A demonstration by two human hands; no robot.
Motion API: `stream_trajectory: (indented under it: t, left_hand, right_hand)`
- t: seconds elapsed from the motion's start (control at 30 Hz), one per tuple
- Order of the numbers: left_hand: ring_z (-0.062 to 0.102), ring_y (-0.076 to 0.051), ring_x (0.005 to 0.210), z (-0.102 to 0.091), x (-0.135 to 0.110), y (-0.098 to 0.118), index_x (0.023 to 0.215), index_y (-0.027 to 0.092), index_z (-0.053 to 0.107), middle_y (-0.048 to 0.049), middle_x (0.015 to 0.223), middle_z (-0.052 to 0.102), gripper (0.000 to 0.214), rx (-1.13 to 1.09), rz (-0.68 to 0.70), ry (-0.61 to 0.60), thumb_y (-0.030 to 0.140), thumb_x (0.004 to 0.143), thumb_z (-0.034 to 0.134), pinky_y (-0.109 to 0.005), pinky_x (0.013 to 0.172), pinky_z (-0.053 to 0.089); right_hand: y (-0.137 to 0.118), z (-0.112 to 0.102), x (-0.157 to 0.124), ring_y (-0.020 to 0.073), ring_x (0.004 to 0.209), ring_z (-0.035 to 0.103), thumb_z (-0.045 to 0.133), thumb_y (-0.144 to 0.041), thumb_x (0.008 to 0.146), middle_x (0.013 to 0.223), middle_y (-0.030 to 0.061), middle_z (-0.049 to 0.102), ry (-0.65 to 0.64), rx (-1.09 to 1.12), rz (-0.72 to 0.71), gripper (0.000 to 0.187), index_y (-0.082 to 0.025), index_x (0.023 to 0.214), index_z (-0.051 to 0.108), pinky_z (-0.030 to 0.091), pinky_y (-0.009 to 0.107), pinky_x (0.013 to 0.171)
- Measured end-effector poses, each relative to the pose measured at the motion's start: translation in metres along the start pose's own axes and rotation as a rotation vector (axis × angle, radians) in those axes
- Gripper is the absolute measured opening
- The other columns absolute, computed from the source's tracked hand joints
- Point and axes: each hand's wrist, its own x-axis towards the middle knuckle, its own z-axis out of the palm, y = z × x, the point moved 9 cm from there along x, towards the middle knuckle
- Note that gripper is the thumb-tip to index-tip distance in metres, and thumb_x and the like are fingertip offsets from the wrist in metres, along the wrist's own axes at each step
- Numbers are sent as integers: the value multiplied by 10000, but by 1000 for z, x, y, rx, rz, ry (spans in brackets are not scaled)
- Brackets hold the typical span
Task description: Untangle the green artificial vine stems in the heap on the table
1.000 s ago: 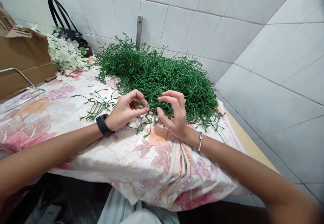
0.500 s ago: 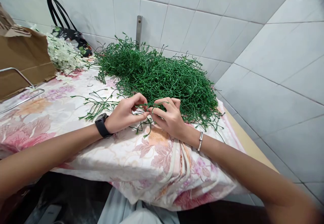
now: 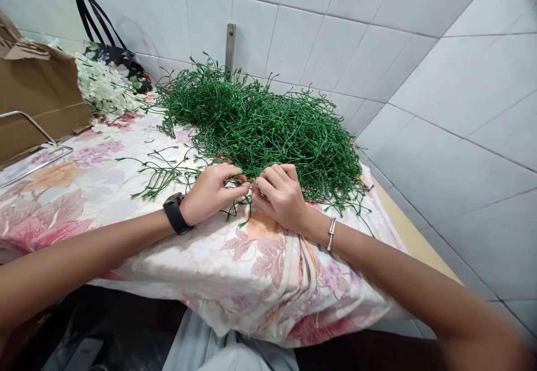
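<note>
A big heap of thin green artificial stems (image 3: pixel 268 125) lies on a table under a floral cloth (image 3: pixel 235 264). At the heap's near edge my left hand (image 3: pixel 212 192), with a black watch on the wrist, pinches a green stem (image 3: pixel 247 179). My right hand (image 3: pixel 280 195), with a silver bracelet on the wrist, meets it fingertip to fingertip and pinches the same stem. Both hands have curled fingers and rest on the cloth. A few loose green sprigs (image 3: pixel 161 172) lie to the left of my left hand.
A brown cardboard box (image 3: pixel 37 102) with a metal wire frame (image 3: pixel 31 141) stands at the far left. White artificial flowers (image 3: pixel 103 88) and a black floral bag (image 3: pixel 113 57) sit behind it against the tiled wall. A second tiled wall closes the right side.
My right hand has lowered from an open, raised curl to the cloth and closed in on my left hand, so both now pinch one stem together. The left hand shifted slightly right.
</note>
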Motion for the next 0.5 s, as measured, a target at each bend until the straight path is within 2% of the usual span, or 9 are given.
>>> stream_trajectory:
  t: [0.13, 0.23, 0.33, 0.43, 0.5]
  left_hand:
    - [443, -133, 647, 4, -3, 7, 639, 150, 497, -5, 640, 512, 175, 134, 39, -23, 273, 763, 487, -244, 594, 311]
    - [436, -136, 648, 2, -6, 4, 647, 148, 491, -12, 653, 500, 185, 136, 18, -15, 278, 778, 474, -251, 592, 307]
    - [460, -127, 648, -6, -4, -3, 694, 149, 531, -14, 681, 533, 197, -63, -25, 48, 316, 788, 485, -244, 594, 333]
    - [497, -115, 635, -11, 0, -16, 763, 147, 577, -20, 711, 571, 221, -366, -132, 101, 365, 756, 540, -227, 575, 379]
    - [521, -109, 636, -11, 2, -23, 787, 141, 594, -24, 722, 588, 231, -516, -190, 112, 364, 735, 571, -223, 589, 414]
  right_hand:
    - [0, 3, 0, 142, 695, 397, 394, -245, 816, 647, 22, 497, -9, -71, -8, 208, -177, 637, 475, 277, 302, 701]
    - [25, 6, -3, 130, 648, 386, 397, -223, 810, 602, 7, 467, -14, -10, 167, 226, -180, 589, 421, 269, 301, 667]
    - [45, 7, -6, 125, 671, 412, 397, -225, 818, 649, 2, 484, 8, 82, 317, 198, -181, 627, 431, 273, 302, 687]
    - [44, -2, -6, 149, 816, 462, 444, -241, 801, 821, 24, 532, 99, 148, 318, 83, -191, 854, 485, 290, 315, 748]
    - [39, -10, -6, 167, 924, 463, 485, -244, 779, 951, 47, 524, 171, 179, 292, 231, -195, 1001, 443, 299, 321, 781]
